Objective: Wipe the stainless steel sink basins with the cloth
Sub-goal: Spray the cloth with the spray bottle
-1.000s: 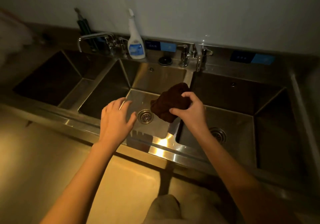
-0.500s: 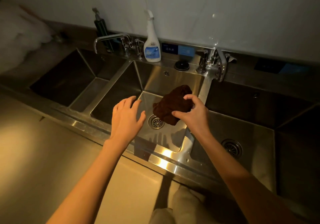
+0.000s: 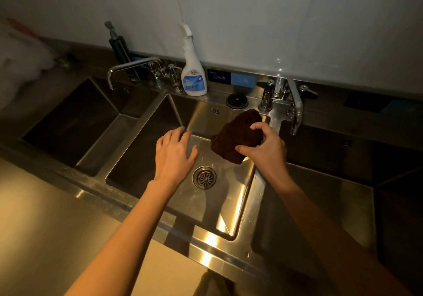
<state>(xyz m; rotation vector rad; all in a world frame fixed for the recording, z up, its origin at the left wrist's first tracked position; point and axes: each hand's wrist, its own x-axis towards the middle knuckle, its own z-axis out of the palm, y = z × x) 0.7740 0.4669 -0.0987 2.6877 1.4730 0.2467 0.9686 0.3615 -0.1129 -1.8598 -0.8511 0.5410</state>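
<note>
A dark brown cloth (image 3: 235, 135), bunched up, hangs over the right side of the middle steel basin (image 3: 212, 204). My right hand (image 3: 265, 149) grips the cloth from the right, fingers curled round its edge. My left hand (image 3: 175, 153) hovers over the same basin with fingers spread, holding nothing, a short way left of the cloth. The round drain (image 3: 204, 177) lies between my wrists. A left basin (image 3: 75, 131) and a right basin (image 3: 320, 204) flank the middle one, both in shadow.
A white spray bottle (image 3: 193, 76) and a dark pump bottle (image 3: 120, 48) stand on the back ledge. A left faucet (image 3: 130, 67) reaches over the left basin; a right faucet (image 3: 294, 103) hangs beside the cloth. A black drain plug (image 3: 237, 101) sits on the ledge.
The view has shifted so the sink sits further right and lower. My right hand still holds the cloth over the middle basin, and my left hand stays open beside it.
</note>
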